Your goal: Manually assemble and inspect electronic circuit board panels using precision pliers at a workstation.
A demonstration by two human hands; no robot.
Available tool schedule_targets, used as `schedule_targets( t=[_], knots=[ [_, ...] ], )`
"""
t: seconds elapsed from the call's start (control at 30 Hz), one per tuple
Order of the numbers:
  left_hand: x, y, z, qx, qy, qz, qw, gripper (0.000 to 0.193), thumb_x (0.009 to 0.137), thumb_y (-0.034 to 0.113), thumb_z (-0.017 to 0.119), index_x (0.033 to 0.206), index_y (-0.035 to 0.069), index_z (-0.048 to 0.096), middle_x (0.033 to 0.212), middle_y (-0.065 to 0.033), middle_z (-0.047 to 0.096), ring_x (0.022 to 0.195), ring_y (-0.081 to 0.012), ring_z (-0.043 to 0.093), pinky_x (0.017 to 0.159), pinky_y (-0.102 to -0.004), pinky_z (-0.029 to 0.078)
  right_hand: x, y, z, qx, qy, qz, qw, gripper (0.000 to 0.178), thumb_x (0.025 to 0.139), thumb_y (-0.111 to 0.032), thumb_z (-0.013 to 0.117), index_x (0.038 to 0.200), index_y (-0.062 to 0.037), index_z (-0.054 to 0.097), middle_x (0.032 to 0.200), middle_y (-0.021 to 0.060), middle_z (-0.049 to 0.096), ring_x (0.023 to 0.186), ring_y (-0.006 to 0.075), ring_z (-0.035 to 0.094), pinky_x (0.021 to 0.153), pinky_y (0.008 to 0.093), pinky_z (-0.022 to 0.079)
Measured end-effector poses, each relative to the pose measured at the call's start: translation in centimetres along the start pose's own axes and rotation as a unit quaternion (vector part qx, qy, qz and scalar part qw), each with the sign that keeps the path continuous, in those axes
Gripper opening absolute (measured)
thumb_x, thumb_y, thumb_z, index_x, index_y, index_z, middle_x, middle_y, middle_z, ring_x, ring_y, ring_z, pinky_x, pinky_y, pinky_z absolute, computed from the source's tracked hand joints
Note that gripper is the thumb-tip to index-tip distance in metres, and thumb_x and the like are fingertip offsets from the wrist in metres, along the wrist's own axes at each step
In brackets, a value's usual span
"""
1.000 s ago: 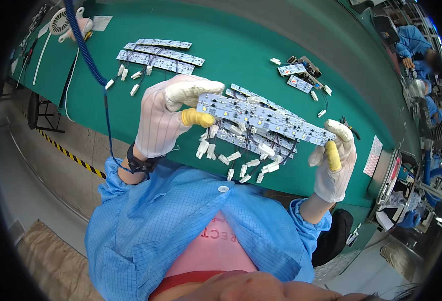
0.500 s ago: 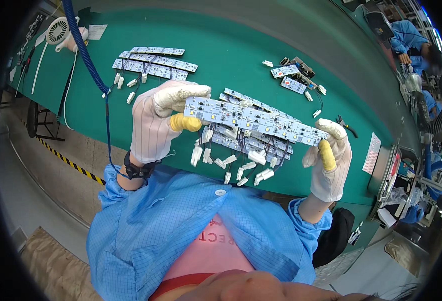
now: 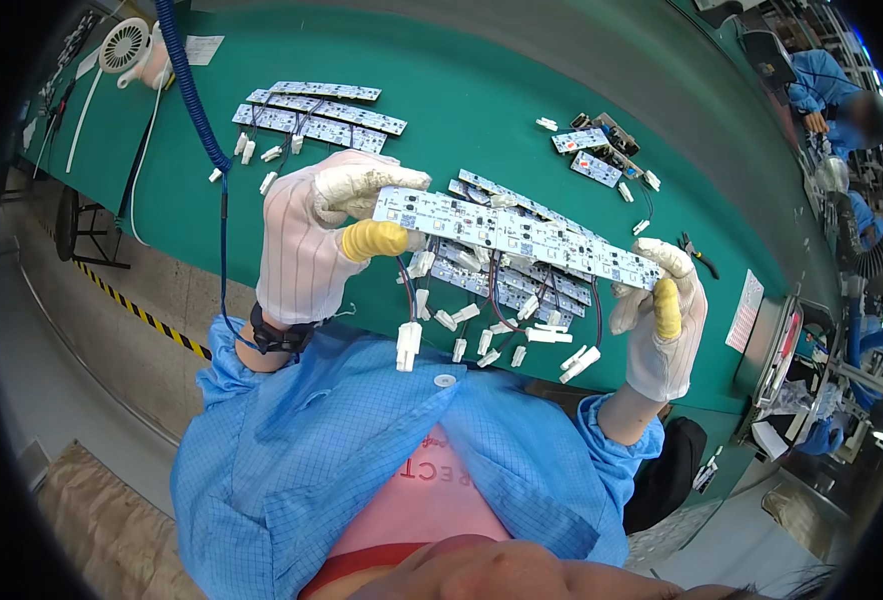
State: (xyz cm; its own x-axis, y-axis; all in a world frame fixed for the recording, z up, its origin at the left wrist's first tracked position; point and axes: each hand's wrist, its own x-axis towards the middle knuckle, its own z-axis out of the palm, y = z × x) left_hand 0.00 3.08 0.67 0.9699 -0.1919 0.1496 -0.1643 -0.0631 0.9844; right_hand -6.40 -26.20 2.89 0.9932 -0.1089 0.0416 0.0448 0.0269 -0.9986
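A long white circuit board strip (image 3: 516,237) is stretched between my two gloved hands, its component side facing up. My left hand (image 3: 311,235) pinches its left end, a yellow finger cover on the thumb below the edge. At the other end my right hand (image 3: 661,320) grips the strip between thumb and fingers. Dark wires hang from the strip, ending in white connectors (image 3: 408,345) in front of it. Under the held strip, a pile of similar boards (image 3: 451,275) lies on the green bench mat (image 3: 481,120), partly hidden, with several more white connectors along its near side.
More board strips (image 3: 326,118) with wires lie at the back left. Shorter boards (image 3: 596,167) lie at the back right, near pliers (image 3: 696,255). A coiled blue cord (image 3: 193,110) runs toward my left wrist strap (image 3: 279,335). A small fan (image 3: 126,48) stands far left.
The held strip has moved slightly right with its face turned somewhat, and its wires and connectors now hang more clearly apart from the pile. Both hands keep their hold.
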Motion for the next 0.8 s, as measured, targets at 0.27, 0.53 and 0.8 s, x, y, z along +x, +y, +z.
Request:
schedule_targets(
  t=[0.27, 0.53, 0.8],
  knots=[
    [-0.1, -0.1, 0.9, -0.042, 0.004, 0.034, 0.999, 0.046, 0.073, 0.036, 0.073, 0.101, 0.0, 0.068, 0.097, -0.0092, 0.065, 0.08, -0.0164, 0.064, 0.069, -0.0253, 0.05, -0.3, -0.1, 0.0, -0.022, 0.037, 0.012, 0.999, 0.038, 0.091, -0.022, 0.06, 0.115, 0.0057, 0.052, 0.071, 0.0059, 0.059, 0.047, 0.008, 0.049, 0.044, 0.0197, 0.039],
    [0.2, -0.5, 0.4, -0.062, -0.012, 0.038, 0.997, 0.054, 0.073, 0.034, 0.073, 0.109, -0.005, 0.063, 0.099, -0.0086, 0.063, 0.087, -0.0159, 0.063, 0.074, -0.0245, 0.052, -0.3, -1.0, 0.1, -0.061, 0.027, 0.039, 0.997, 0.038, 0.089, -0.025, 0.061, 0.114, 0.004, 0.053, 0.064, 0.004, 0.057, 0.049, 0.0084, 0.051, 0.049, 0.0198, 0.038],
    [0.2, -0.9, 0.3, -0.092, 0.018, 0.001, 0.996, 0.059, 0.073, 0.036, 0.076, 0.111, -0.007, 0.06, 0.099, -0.0129, 0.065, 0.081, -0.0171, 0.066, 0.07, -0.0262, 0.055, -0.2, -1.6, 0.7, -0.073, 0.022, 0.053, 0.996, 0.043, 0.088, -0.031, 0.065, 0.111, 0.0037, 0.054, 0.069, 0.0044, 0.059, 0.05, 0.0081, 0.052, 0.048, 0.0194, 0.037]
  ],
)
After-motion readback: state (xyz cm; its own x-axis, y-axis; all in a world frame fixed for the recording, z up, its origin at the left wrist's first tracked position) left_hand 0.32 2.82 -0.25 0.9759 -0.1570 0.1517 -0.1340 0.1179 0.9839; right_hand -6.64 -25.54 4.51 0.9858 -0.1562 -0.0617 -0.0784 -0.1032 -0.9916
